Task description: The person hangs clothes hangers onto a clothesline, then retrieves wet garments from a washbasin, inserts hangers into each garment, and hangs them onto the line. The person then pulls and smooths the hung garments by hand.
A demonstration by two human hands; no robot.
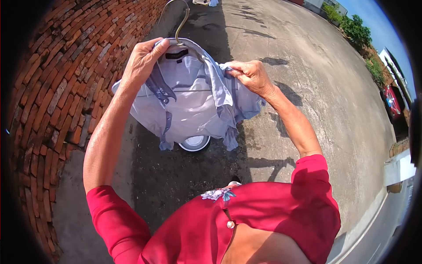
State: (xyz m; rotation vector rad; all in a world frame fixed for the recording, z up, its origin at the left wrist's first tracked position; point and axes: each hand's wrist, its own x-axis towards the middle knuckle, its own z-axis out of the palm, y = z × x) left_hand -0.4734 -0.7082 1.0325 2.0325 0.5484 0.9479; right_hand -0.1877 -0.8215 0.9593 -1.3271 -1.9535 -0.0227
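Observation:
A light blue button-up shirt (pixel 189 105) hangs in front of me from a hanger (pixel 182 22), whose curved hook rises above the collar. The shirt's front is unbuttoned, and a dark label shows inside the neck. My left hand (pixel 145 57) is closed on the collar at the left, thumb pressed on top. Pinched in my right hand (pixel 249 75) is the shirt's fabric near the right shoulder. The hanger's arms are hidden inside the shirt. Below the hem, a white basin (pixel 194 143) on the ground is partly covered by the shirt.
A stacked red brick wall (pixel 57 97) runs along the left. Concrete ground (pixel 307 66) stretches ahead and right, with shadows across it. Pale items (pixel 205 2) show at the top edge. Green bushes (pixel 356 31) and a red vehicle (pixel 392 101) are at the far right.

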